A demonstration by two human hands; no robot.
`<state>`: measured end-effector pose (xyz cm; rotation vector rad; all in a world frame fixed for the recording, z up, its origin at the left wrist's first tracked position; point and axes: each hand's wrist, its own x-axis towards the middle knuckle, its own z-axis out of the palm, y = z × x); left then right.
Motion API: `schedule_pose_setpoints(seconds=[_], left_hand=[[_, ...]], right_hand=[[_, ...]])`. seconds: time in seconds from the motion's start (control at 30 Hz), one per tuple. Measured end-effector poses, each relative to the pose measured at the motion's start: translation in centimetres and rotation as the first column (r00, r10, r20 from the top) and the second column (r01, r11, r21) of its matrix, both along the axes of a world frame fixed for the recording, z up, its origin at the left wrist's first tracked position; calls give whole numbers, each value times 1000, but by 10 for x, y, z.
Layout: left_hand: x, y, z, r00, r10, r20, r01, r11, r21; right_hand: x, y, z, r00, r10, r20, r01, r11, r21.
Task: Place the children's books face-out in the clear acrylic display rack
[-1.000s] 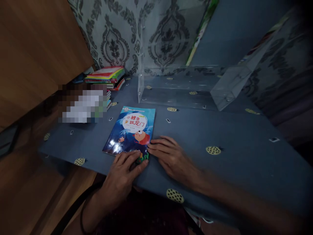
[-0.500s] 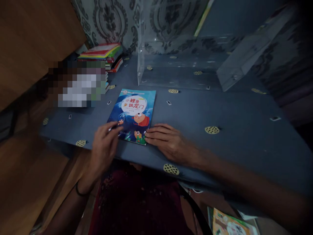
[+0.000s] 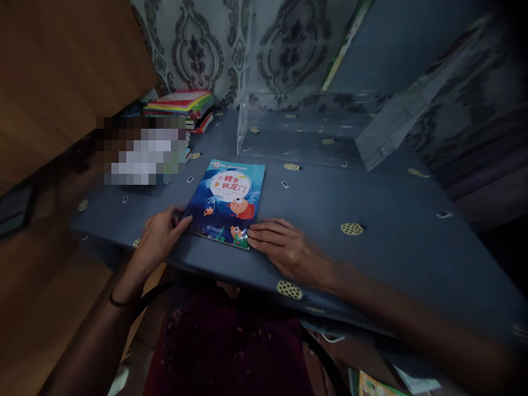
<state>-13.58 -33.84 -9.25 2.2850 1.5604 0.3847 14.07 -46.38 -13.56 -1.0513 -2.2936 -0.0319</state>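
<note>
A blue picture book (image 3: 223, 209) with cartoon fish and Chinese lettering lies closed and flat near the table's front edge. At its lower left side is my left hand (image 3: 161, 232), thumb laid on the cover's edge and fingers bent along the side, their tips partly hidden. My right hand (image 3: 284, 247) rests on the table, its fingers stretched out together and the tips touching the book's lower right corner. The right thumb is hidden.
A clear acrylic stand (image 3: 305, 148) stands at the back of the patterned blue tablecloth (image 3: 313, 198). Stacked books (image 3: 179, 104) lie at the back left, with a pixelated area before them. Another book (image 3: 373, 384) is below the table at right.
My left hand has moved left, off the front cover to the book's left edge. The right hand stays at the lower right corner. The view has shifted slightly.
</note>
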Motion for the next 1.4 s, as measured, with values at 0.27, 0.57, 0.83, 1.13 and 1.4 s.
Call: schedule_pose_setpoints(seconds=[0.27, 0.57, 0.83, 1.13, 1.4], left_hand=[[-6, 0, -8, 945, -55, 322, 97, 989, -116], [-35, 57, -4, 956, -269, 116, 275, 961, -37], [-10, -28, -7, 931, -346, -116, 359, 809, 466], [-25, -92, -34, 879, -477, 32, 383, 743, 549], [-32, -93, -39, 862, -504, -51, 444, 704, 555]], right_hand=[[-5, -10, 7, 997, -21, 71, 27, 996, -85], [-63, -6, 23, 964, 112, 241, -89, 991, -102], [-73, 7, 23, 969, 145, 202, -119, 983, -138], [-66, 9, 14, 985, 166, 41, -163, 985, -53], [-52, 8, 16, 992, 115, 45, -114, 993, -15]])
